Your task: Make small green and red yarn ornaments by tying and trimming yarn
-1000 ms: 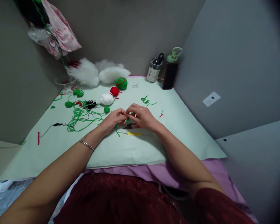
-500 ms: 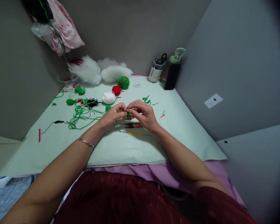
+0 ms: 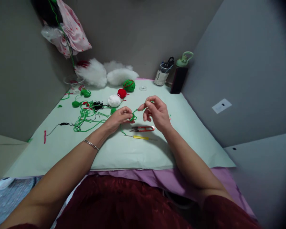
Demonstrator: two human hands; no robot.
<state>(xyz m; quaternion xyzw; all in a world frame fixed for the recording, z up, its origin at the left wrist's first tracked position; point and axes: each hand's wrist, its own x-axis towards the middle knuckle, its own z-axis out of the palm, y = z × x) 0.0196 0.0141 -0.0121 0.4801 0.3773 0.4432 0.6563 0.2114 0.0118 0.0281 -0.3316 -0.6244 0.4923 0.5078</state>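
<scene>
Rightward and a little up the frame, the right hand (image 3: 156,113) has drawn away from the left hand (image 3: 120,117); half a second ago their fingertips were together. Now a thin strand of green yarn (image 3: 135,110) bridges the gap between them.

Near the centre of the frame is a small looped piece of green yarn (image 3: 133,117), pinched between the thumb and fingers of the left hand, above the table (image 3: 133,156) with its pale covering sheet. The right fingers are loosely curled, the strand meeting them; I cannot tell whether they grip it firmly.

What matters most is the line from piece to right hand: the looped piece lies left of the right fingers and slightly lower in the frame, and the strand slopes up to the right. The left hand is the nearer, touching the piece, while the right is apart from it. The piece is too bunched to show a clear long axis.

Just below in the frame, orange-red handled thread snips (image 3: 146,128) lie crosswise, blades leftward. Beneath them a slim yellow-handled metal hook (image 3: 140,137) lies nearly parallel, a green yarn tail (image 3: 122,129) hanging close to its left tip.
</scene>
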